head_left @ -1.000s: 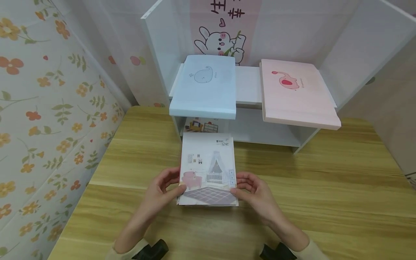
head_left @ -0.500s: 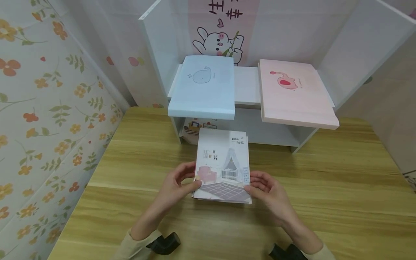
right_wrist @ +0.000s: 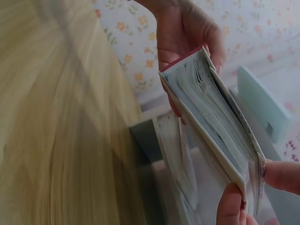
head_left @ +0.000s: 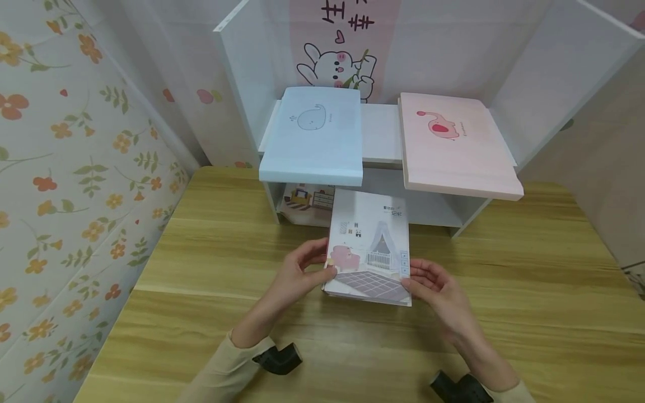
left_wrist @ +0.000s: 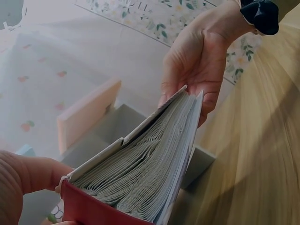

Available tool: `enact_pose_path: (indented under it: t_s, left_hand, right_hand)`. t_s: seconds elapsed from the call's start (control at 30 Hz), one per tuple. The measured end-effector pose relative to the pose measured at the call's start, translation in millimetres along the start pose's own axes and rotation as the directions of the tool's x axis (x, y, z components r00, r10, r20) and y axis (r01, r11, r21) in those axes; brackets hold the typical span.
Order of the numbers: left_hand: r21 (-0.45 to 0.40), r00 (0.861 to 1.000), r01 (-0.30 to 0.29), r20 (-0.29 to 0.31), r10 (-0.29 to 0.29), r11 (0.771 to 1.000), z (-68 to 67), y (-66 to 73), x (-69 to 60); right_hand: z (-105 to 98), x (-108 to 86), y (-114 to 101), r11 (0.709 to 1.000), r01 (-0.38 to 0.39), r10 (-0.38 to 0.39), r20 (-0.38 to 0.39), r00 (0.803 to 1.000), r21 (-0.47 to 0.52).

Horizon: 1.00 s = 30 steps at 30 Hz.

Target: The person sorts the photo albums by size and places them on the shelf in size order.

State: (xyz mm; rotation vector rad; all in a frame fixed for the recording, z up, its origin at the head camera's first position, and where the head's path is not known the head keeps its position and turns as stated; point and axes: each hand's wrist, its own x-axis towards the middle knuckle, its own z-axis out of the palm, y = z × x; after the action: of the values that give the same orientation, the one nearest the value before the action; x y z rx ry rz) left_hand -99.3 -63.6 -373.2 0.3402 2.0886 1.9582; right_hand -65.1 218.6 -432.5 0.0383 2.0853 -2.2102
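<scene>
A photo album (head_left: 370,246) is held between both hands, tilted in front of the white shelf (head_left: 438,207). Its cover shows a pink armchair, a canopied crib and a grey tiled floor. My left hand (head_left: 302,268) grips its left edge, thumb on the cover; my right hand (head_left: 438,291) grips the right edge the same way. In the left wrist view the red spine (left_wrist: 93,206) and thick stack of pages (left_wrist: 140,164) face the camera. The album's far end reaches the opening of the lower compartment. Inside, at left, lies another printed cover (head_left: 307,201), partly hidden.
On the upper shelf lie a pale blue whale-printed slab (head_left: 312,134) and a pink elephant-printed slab (head_left: 456,145), both overhanging the front edge. White side panels (head_left: 247,73) rise on either side. Beneath everything is a wood-grain table (head_left: 201,268). A floral curtain (head_left: 90,196) hangs at left.
Both hands have carried the album to the right and forward, toward the lower compartment. It has turned slightly, and more of the cover inside that compartment now shows.
</scene>
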Motion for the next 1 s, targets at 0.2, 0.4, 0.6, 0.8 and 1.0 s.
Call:
enact_pose_path:
  t_s: [0.2,0.4,0.6,0.8,1.0]
  left_hand:
    - [0.001,0.999,-0.044,0.028,0.044,0.999,9.8,-1.3,14.9]
    - [-0.045,0.998,-0.04,0.041,0.042,0.998,20.2,-5.7,27.2]
    - [-0.086,0.999,0.004,0.04,0.0,0.996,30.2,-11.5,36.6]
    - [-0.116,0.998,0.055,0.046,-0.05,0.992,38.8,-17.6,47.6]
    - [-0.138,0.995,0.085,0.058,-0.078,0.987,46.8,-21.9,58.0]
  right_hand:
    - [14,-11.8,-46,0.999,-0.045,0.045,-0.069,0.997,-0.004]
    - [3,-7.9,-41,0.998,-0.053,0.055,-0.08,0.995,0.023]
    - [-8,-3.2,-36,0.996,-0.072,0.078,-0.097,0.992,0.061]
    - [-17,1.9,-33,0.987,-0.1,0.115,-0.121,0.986,0.127]
    - [-25,7.4,-30,0.979,-0.092,0.118,-0.141,0.983,0.182]
